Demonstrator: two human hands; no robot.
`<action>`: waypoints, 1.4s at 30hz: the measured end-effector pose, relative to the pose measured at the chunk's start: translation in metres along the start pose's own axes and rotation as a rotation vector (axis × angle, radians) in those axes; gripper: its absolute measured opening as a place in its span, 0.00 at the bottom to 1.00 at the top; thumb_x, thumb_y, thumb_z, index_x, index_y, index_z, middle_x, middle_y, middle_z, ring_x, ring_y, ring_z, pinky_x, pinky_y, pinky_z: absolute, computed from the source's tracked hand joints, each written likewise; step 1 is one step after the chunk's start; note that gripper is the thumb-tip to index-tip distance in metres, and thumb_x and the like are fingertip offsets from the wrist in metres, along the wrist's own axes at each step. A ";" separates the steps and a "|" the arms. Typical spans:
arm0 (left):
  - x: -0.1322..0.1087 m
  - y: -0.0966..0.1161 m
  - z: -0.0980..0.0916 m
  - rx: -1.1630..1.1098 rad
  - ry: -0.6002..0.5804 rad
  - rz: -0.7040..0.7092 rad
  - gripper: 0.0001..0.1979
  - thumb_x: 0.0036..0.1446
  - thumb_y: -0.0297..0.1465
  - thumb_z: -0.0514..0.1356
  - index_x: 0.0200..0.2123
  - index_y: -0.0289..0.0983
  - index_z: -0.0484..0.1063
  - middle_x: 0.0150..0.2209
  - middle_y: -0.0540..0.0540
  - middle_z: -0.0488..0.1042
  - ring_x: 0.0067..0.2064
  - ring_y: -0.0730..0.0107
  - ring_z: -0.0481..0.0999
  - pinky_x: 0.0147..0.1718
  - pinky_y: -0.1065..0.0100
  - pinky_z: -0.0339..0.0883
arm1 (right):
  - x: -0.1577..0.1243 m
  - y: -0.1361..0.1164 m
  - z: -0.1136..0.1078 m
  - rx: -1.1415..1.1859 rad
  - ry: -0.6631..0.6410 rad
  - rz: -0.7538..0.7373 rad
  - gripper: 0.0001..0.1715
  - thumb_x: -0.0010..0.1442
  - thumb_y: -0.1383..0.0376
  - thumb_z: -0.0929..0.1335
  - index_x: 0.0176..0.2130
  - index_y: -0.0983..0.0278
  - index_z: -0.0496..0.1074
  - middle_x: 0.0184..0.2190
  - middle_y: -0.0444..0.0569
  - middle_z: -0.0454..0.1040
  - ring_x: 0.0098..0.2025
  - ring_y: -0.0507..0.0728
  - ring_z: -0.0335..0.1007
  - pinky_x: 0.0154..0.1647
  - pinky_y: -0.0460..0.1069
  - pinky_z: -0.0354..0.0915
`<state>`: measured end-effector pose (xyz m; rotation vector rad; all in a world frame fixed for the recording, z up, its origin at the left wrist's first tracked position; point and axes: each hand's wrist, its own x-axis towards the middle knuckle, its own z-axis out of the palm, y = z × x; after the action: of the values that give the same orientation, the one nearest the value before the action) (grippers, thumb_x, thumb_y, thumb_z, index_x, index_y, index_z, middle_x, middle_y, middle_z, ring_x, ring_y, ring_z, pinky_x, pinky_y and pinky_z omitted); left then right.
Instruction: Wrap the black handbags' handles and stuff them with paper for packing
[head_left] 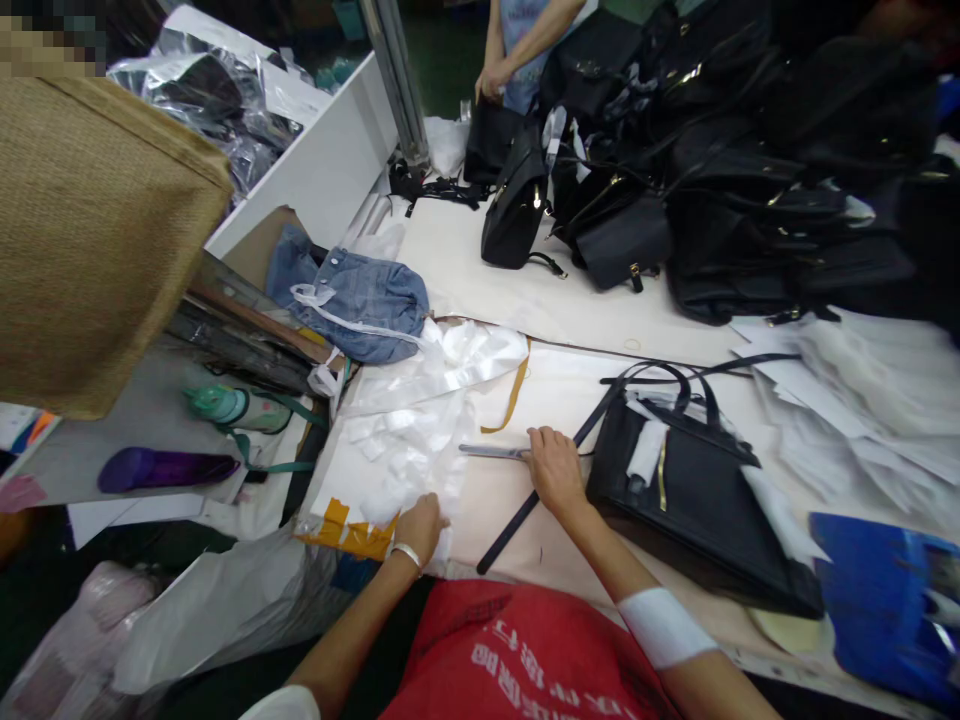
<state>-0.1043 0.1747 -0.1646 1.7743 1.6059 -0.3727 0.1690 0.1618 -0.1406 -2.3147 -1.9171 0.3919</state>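
Note:
My left hand point(420, 527) is curled on the near edge of a heap of white plastic wrapping point(420, 420) on the worktable point(525, 300); a silver bangle circles that wrist. My right hand point(553, 468) rests closed on the handle end of metal scissors point(491, 452), whose blades point left toward the wrapping. A long black strap point(540, 490) runs diagonally under that hand. Just right of it lies a black handbag point(697, 500) with white paper wrapped on its fittings. My right forearm wears a white band.
A large pile of black handbags point(735, 170) fills the far right; another person point(517, 50) stands behind it. White paper sheets point(862, 410) lie right, a blue bag point(885, 600) near right. A denim pouch point(352, 300), green bottle point(225, 405), purple object point(161, 468) and woven basket point(90, 240) sit left.

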 end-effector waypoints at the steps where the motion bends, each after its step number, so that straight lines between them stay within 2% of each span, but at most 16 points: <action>1: 0.003 -0.002 0.001 -0.044 -0.013 -0.002 0.06 0.52 0.31 0.59 0.30 0.36 0.64 0.33 0.44 0.73 0.37 0.63 0.74 0.35 0.68 0.61 | -0.008 -0.005 0.000 0.058 -0.004 -0.036 0.12 0.62 0.64 0.61 0.45 0.65 0.65 0.42 0.57 0.69 0.45 0.61 0.63 0.46 0.53 0.54; 4: 0.013 -0.003 -0.002 -0.204 -0.067 0.007 0.09 0.54 0.33 0.55 0.24 0.37 0.63 0.19 0.51 0.69 0.26 0.69 0.73 0.27 0.71 0.60 | -0.032 -0.021 0.007 0.329 -0.169 -0.023 0.12 0.64 0.59 0.60 0.36 0.63 0.68 0.34 0.51 0.73 0.37 0.57 0.67 0.38 0.48 0.57; 7: 0.016 0.002 -0.007 -0.381 -0.116 0.033 0.13 0.55 0.38 0.53 0.22 0.38 0.62 0.14 0.54 0.66 0.18 0.73 0.69 0.21 0.73 0.58 | -0.050 -0.039 0.027 0.668 -0.375 0.104 0.18 0.61 0.51 0.60 0.33 0.62 0.68 0.28 0.46 0.73 0.31 0.53 0.68 0.31 0.46 0.58; 11: 0.012 0.022 -0.009 -0.572 -0.128 0.089 0.15 0.53 0.43 0.52 0.23 0.38 0.61 0.16 0.54 0.68 0.17 0.75 0.68 0.17 0.74 0.56 | -0.062 -0.062 0.050 1.052 -0.421 0.279 0.29 0.50 0.47 0.68 0.45 0.62 0.64 0.36 0.48 0.73 0.33 0.53 0.70 0.31 0.46 0.62; 14: 0.009 0.037 -0.009 -0.655 -0.079 0.116 0.15 0.52 0.43 0.54 0.23 0.38 0.61 0.18 0.55 0.69 0.16 0.76 0.68 0.17 0.75 0.55 | -0.064 -0.071 0.060 1.317 -0.514 0.469 0.26 0.48 0.48 0.69 0.39 0.63 0.64 0.30 0.45 0.73 0.28 0.53 0.70 0.26 0.46 0.63; 16: 0.007 0.042 -0.009 -0.685 -0.043 0.128 0.15 0.51 0.43 0.55 0.23 0.38 0.61 0.17 0.55 0.68 0.15 0.78 0.66 0.17 0.75 0.55 | -0.066 -0.071 0.063 1.409 -0.501 0.535 0.21 0.49 0.50 0.68 0.34 0.63 0.63 0.25 0.43 0.72 0.25 0.52 0.69 0.23 0.45 0.62; 21: 0.004 0.040 -0.004 -0.716 -0.003 0.123 0.15 0.51 0.42 0.56 0.22 0.38 0.62 0.14 0.56 0.67 0.15 0.77 0.66 0.17 0.75 0.56 | -0.073 -0.061 0.064 1.351 -0.363 0.495 0.17 0.55 0.51 0.63 0.32 0.63 0.64 0.19 0.41 0.68 0.22 0.51 0.68 0.21 0.44 0.62; 26: 0.003 0.039 0.002 -0.734 0.019 0.120 0.14 0.52 0.42 0.56 0.22 0.38 0.62 0.15 0.55 0.68 0.15 0.76 0.67 0.17 0.75 0.56 | -0.080 -0.061 0.057 1.424 -0.384 0.433 0.22 0.54 0.48 0.64 0.40 0.62 0.62 0.27 0.44 0.73 0.26 0.52 0.70 0.22 0.45 0.64; 30: 0.002 0.040 0.006 -0.735 0.006 0.147 0.14 0.54 0.42 0.55 0.23 0.38 0.61 0.16 0.55 0.68 0.16 0.76 0.67 0.17 0.75 0.57 | -0.078 -0.062 0.059 1.368 -0.284 0.527 0.17 0.52 0.51 0.67 0.30 0.62 0.62 0.21 0.40 0.69 0.22 0.51 0.68 0.22 0.44 0.63; 33: -0.002 0.037 0.003 -0.672 -0.009 0.176 0.14 0.56 0.41 0.53 0.25 0.38 0.62 0.17 0.54 0.68 0.17 0.73 0.69 0.18 0.72 0.60 | -0.078 -0.058 0.061 1.376 -0.288 0.559 0.16 0.52 0.53 0.66 0.27 0.62 0.61 0.17 0.38 0.65 0.20 0.51 0.67 0.21 0.44 0.62; 35: -0.009 0.037 -0.004 -0.562 0.120 0.221 0.11 0.57 0.39 0.53 0.31 0.37 0.65 0.23 0.50 0.72 0.23 0.69 0.73 0.24 0.68 0.66 | -0.080 -0.057 0.056 1.361 -0.291 0.501 0.15 0.53 0.53 0.66 0.27 0.62 0.62 0.18 0.39 0.67 0.20 0.51 0.66 0.22 0.44 0.62; 37: -0.017 0.043 -0.018 -0.423 0.322 0.343 0.13 0.57 0.36 0.53 0.43 0.36 0.65 0.39 0.42 0.74 0.38 0.63 0.76 0.37 0.61 0.70 | -0.082 -0.059 0.047 1.292 -0.282 0.386 0.15 0.56 0.53 0.64 0.28 0.62 0.63 0.20 0.40 0.69 0.21 0.50 0.67 0.23 0.44 0.61; 38: -0.021 0.047 -0.026 -0.358 0.385 0.435 0.17 0.57 0.35 0.54 0.49 0.36 0.62 0.47 0.39 0.71 0.47 0.60 0.73 0.44 0.57 0.67 | -0.083 -0.061 0.041 1.244 -0.280 0.311 0.15 0.57 0.54 0.64 0.29 0.62 0.64 0.22 0.41 0.70 0.22 0.50 0.67 0.24 0.44 0.61; 39: -0.024 0.053 -0.034 -0.307 0.390 0.537 0.20 0.57 0.34 0.54 0.53 0.37 0.60 0.53 0.37 0.66 0.54 0.59 0.68 0.51 0.55 0.63 | -0.084 -0.063 0.035 1.190 -0.278 0.234 0.14 0.58 0.54 0.63 0.30 0.62 0.64 0.22 0.41 0.71 0.23 0.50 0.67 0.25 0.43 0.60; 40: -0.025 0.059 -0.042 -0.273 0.334 0.633 0.22 0.58 0.34 0.53 0.55 0.38 0.58 0.56 0.38 0.63 0.57 0.59 0.64 0.54 0.55 0.59 | -0.084 -0.065 0.029 1.134 -0.272 0.161 0.13 0.59 0.55 0.62 0.31 0.62 0.65 0.23 0.41 0.72 0.23 0.50 0.67 0.26 0.43 0.60; 42: -0.024 0.069 -0.053 -0.259 0.086 0.752 0.20 0.59 0.36 0.53 0.54 0.39 0.61 0.53 0.41 0.68 0.56 0.60 0.65 0.54 0.58 0.59 | -0.083 -0.067 0.019 1.021 -0.250 0.045 0.12 0.61 0.57 0.61 0.32 0.61 0.65 0.24 0.41 0.72 0.25 0.50 0.67 0.28 0.43 0.59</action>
<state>-0.0560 0.1931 -0.0915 2.0398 0.8791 0.2558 0.0862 0.0919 -0.1314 -1.6403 -1.2317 1.3305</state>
